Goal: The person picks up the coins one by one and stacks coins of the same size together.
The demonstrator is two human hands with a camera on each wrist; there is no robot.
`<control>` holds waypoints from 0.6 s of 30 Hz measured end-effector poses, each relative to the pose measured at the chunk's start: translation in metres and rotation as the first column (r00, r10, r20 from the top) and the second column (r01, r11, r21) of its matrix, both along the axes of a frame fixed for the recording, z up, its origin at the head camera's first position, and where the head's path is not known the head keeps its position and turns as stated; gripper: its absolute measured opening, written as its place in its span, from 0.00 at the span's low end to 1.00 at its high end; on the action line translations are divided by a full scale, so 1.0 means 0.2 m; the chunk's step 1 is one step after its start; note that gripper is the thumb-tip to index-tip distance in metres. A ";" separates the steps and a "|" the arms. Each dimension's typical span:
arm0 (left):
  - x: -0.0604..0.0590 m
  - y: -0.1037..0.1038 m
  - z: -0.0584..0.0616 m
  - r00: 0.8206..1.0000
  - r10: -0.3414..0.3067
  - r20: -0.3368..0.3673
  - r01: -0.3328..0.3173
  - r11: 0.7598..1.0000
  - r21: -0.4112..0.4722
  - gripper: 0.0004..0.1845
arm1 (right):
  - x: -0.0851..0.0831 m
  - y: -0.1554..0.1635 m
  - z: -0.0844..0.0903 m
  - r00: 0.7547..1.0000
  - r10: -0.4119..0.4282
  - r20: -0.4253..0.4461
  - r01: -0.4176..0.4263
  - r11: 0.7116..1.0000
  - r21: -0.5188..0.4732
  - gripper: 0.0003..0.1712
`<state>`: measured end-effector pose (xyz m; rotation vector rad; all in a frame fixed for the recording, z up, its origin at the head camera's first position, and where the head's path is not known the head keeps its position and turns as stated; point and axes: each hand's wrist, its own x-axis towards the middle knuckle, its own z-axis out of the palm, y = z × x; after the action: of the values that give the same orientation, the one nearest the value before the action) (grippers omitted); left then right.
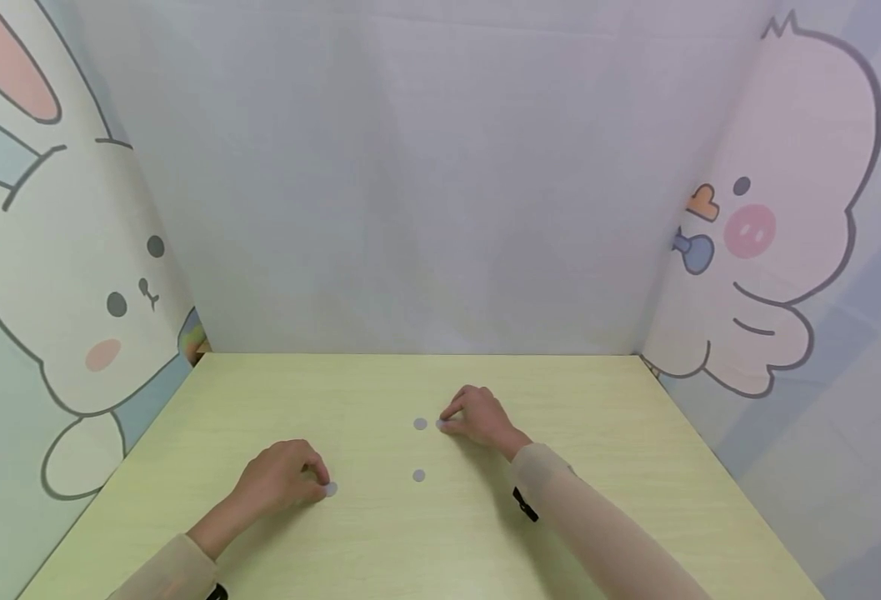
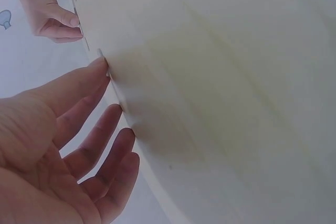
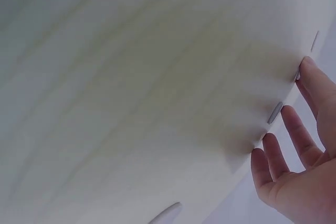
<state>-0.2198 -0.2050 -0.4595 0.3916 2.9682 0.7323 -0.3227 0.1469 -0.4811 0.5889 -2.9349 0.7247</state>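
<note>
On the left of the pale table, my left hand (image 1: 281,479) pinches a small flat grey disc (image 1: 331,489) between thumb and fingertip. In the left wrist view that disc (image 2: 101,53) stands out past the fingertips (image 2: 98,63), while the other fingers spread loosely near the wood. Farther back, my right hand (image 1: 483,419) pinches another grey disc (image 1: 441,424), low over the tabletop. Right beside it, to the left, lies a third disc (image 1: 420,423). In the right wrist view the fingers partly hide the pinched disc (image 3: 298,73).
One more grey disc (image 1: 419,475) lies on the table (image 1: 560,400) between the hands, nearer the front. A plain pale curtain (image 1: 425,183) hangs along the back edge. Cartoon-printed cloths, a rabbit (image 1: 72,275) left and a chick (image 1: 793,167) right, flank the sides.
</note>
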 end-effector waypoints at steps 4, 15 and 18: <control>0.00 0.00 0.01 1.000 -0.001 0.003 0.001 1.000 0.002 0.10 | -0.01 0.00 0.00 0.999 0.036 -0.033 -0.035 0.999 0.039 0.07; 0.00 0.00 0.00 1.000 0.001 0.001 -0.001 1.000 0.007 0.10 | -0.03 0.00 0.00 0.976 0.180 -0.124 -0.162 0.976 0.144 0.04; 0.00 0.00 -0.01 1.000 0.001 0.001 -0.001 1.000 0.009 0.10 | -0.03 0.00 0.01 0.971 0.207 -0.120 -0.187 0.969 0.158 0.04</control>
<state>-0.2197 -0.2056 -0.4608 0.3902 2.9653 0.7460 -0.3283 0.1470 -0.4787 0.9164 -2.8456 0.4642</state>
